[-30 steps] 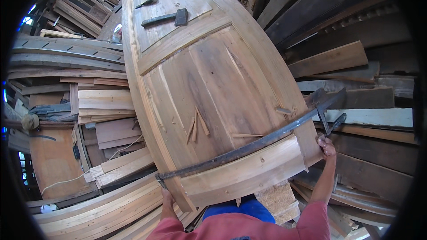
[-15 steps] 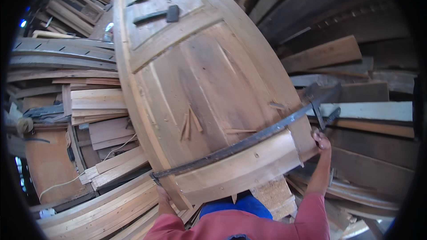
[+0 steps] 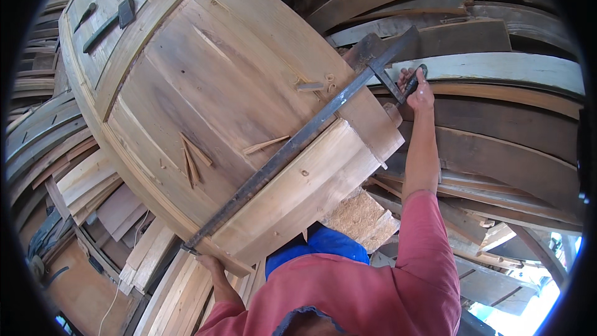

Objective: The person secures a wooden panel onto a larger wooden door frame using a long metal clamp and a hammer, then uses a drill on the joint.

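Observation:
A long dark metal bar clamp (image 3: 283, 158) lies across a pale wooden panelled door (image 3: 205, 93), near its close end. My right hand (image 3: 420, 92) is wrapped round the clamp's dark screw handle at the right, just past a wood block (image 3: 392, 114) by the door edge. At the left end, my left hand (image 3: 210, 264) grips the clamp's jaw by the door edge, its fingers partly hidden. A hammer (image 3: 110, 25) and a smaller dark-bladed tool (image 3: 85, 17) rest on the far panel. Several wood slivers (image 3: 198, 151) lie on the nearer panel.
Stacked boards (image 3: 491, 109) crowd the right side, including a whitish plank (image 3: 491, 68). More timber (image 3: 177, 289) is piled at the left. A rough board piece (image 3: 360, 218) sticks out below the door's near end, beside my blue shorts (image 3: 329, 246).
My right hand has moved from the door's right edge up to the clamp's handle and closed on it. The view has turned, so the door appears farther left and more slanted.

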Demonstrator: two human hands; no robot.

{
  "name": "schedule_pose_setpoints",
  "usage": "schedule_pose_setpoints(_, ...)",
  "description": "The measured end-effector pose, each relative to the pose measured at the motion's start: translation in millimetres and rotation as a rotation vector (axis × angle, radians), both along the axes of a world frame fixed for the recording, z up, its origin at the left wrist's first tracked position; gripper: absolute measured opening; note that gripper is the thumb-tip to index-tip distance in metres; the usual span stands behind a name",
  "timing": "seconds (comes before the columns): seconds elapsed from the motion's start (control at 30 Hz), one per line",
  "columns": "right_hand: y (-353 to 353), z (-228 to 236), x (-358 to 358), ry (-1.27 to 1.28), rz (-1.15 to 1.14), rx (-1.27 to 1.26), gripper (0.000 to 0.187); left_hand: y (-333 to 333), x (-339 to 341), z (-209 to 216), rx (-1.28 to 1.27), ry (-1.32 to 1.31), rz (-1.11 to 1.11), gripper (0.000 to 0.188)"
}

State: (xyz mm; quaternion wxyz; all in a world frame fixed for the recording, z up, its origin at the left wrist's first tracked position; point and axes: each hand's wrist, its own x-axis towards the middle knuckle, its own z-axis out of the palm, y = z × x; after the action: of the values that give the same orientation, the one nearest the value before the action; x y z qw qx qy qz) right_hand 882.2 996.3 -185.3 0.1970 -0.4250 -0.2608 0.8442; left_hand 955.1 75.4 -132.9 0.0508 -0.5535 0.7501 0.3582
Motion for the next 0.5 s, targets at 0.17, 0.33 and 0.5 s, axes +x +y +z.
schedule_pose_setpoints(0.17,15,-32,-12,-0.063,-0.001,0.04,0.025,-19,2,-1,-0.249,-0.193,-0.093,0.074)
schedule_pose_setpoints(0.33,5,-23,-45,-1.32,0.182,1.019,0.038,3,4,8,0.044,0.044,0.099,0.079)
schedule_pose_setpoints(0.5,25,-32,-14,-0.688,0.143,0.478,0.031,15,-10,1,0.055,0.017,0.186,0.082)
